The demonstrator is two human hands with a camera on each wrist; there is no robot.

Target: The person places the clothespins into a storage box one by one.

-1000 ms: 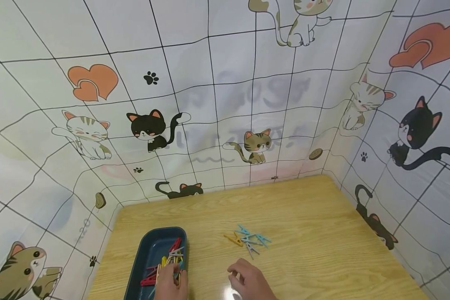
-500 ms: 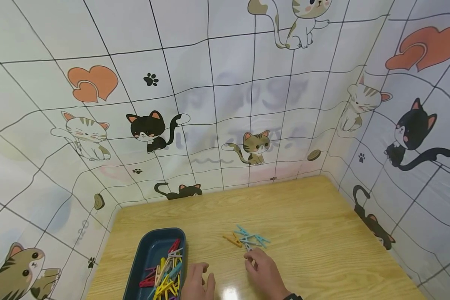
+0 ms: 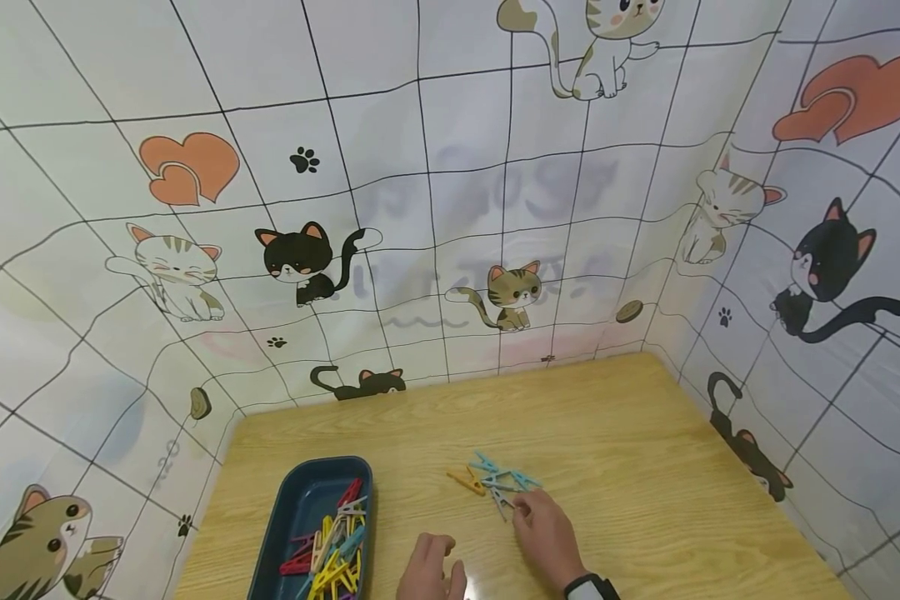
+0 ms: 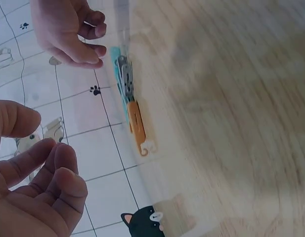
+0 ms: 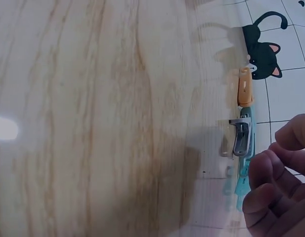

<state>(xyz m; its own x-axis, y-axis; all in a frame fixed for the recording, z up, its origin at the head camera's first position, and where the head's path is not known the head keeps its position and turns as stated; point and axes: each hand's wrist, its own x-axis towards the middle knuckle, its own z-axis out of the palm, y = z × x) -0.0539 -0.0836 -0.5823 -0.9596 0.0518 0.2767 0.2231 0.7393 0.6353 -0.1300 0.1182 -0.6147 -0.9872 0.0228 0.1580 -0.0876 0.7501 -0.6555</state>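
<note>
On the table lies a small cluster of clothespins: an orange one [image 3: 467,481], light blue ones [image 3: 525,481] and grey ones, with a grey clothespin [image 3: 499,500] at the front. My right hand [image 3: 546,533] is just right of that grey clothespin, its fingers loosely bent, and nothing shows between them. In the right wrist view the grey clothespin [image 5: 242,138] appears beside those fingers; whether they touch it I cannot tell. My left hand [image 3: 429,571] hovers near the front of the table, fingers loosely curled around nothing. Left of it stands a dark blue tray [image 3: 300,492] of mixed clothespins.
Red, yellow, beige and blue clothespins [image 3: 333,554] fill the tray's front and right part. Cloth walls [image 3: 435,208] with a grid and cat prints border the wooden table [image 3: 607,433] at the back and both sides.
My left hand has come out of the tray and moved right over the table. My right hand has moved forward and right, to the side of the clothespin cluster.
</note>
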